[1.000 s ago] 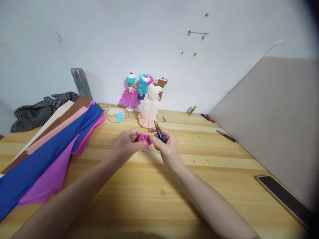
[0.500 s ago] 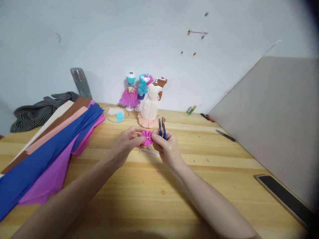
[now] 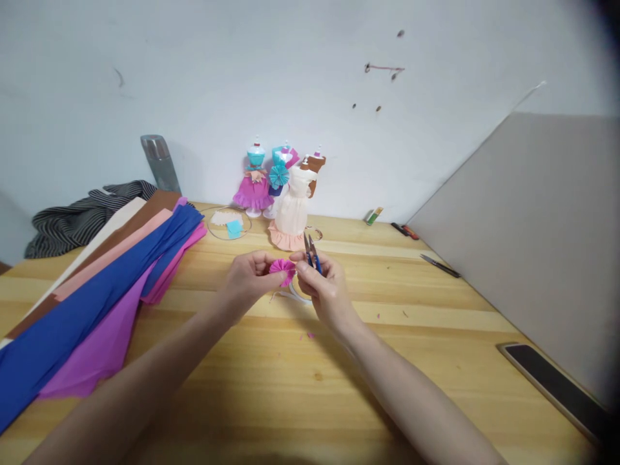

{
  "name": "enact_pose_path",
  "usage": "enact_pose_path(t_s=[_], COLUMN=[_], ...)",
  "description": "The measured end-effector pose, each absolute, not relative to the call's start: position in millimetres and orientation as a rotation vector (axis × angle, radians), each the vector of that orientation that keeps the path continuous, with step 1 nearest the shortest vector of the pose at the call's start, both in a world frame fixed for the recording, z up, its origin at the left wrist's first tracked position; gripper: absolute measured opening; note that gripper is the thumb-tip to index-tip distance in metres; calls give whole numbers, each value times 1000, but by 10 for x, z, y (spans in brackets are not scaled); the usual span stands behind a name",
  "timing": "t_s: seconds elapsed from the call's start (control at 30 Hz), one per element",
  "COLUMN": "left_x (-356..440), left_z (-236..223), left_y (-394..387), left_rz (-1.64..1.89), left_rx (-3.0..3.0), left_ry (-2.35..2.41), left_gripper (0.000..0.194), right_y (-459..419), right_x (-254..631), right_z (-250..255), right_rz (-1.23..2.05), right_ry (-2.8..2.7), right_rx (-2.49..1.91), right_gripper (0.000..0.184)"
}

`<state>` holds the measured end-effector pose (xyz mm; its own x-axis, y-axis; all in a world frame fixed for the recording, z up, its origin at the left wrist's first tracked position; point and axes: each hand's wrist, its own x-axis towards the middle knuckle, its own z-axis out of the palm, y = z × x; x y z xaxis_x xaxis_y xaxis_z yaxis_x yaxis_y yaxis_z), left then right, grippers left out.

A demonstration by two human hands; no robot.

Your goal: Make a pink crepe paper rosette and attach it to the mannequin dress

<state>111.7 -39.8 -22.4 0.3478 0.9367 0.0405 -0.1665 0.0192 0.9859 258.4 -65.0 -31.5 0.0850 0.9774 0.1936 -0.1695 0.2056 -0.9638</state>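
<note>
Between the thumb and fingers of my left hand (image 3: 248,279) is a pleated pink paper rosette (image 3: 281,271), tilted a little. My right hand (image 3: 322,278) is closed around small blue-handled thread snips (image 3: 312,253), their blades pointing up and away. The right thumb and forefinger are pinched close by the rosette's right edge; whether they hold a thread there is too small to tell. A white ring-shaped item (image 3: 300,294) lies on the table partly hidden behind my hands. Just beyond them stands a mini dress form in a cream dress (image 3: 291,206) with a peach ruffle.
More dressed mini forms (image 3: 254,181) stand by the wall. Folded coloured paper sheets (image 3: 111,278) and a striped cloth (image 3: 82,219) lie left, near a grey bottle (image 3: 161,165). To the right are a pen (image 3: 440,265) and a phone (image 3: 547,387). Pink scraps (image 3: 310,336) dot the table.
The rosette has turned from facing me to a tilted angle and moved slightly left. My right fingertips have drawn off its edge, and the snips lean more to the left.
</note>
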Motion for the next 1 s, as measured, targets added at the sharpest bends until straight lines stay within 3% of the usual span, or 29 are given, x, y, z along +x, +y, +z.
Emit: enact_pose_path(t_s=[0.17, 0.33, 0.6, 1.0], left_x=[1131, 1102, 1056, 1006], left_z=[-236, -277, -219, -248], left_y=[-392, -355, -377, -311], left_rz=[1047, 1054, 1024, 979], left_rx=[1383, 1258, 1170, 1157], left_ry=[847, 803, 618, 611], left_gripper=[18, 54, 24, 21], right_y=[-639, -617, -634, -609], right_x=[2563, 2561, 2555, 2579], right_z=[-305, -329, -337, -370], right_rz=[906, 1012, 1189, 1136], right_ry=[-1241, -1153, -1093, -1181], right_rx=[-1103, -1001, -926, -968], right_gripper=[20, 22, 27, 30])
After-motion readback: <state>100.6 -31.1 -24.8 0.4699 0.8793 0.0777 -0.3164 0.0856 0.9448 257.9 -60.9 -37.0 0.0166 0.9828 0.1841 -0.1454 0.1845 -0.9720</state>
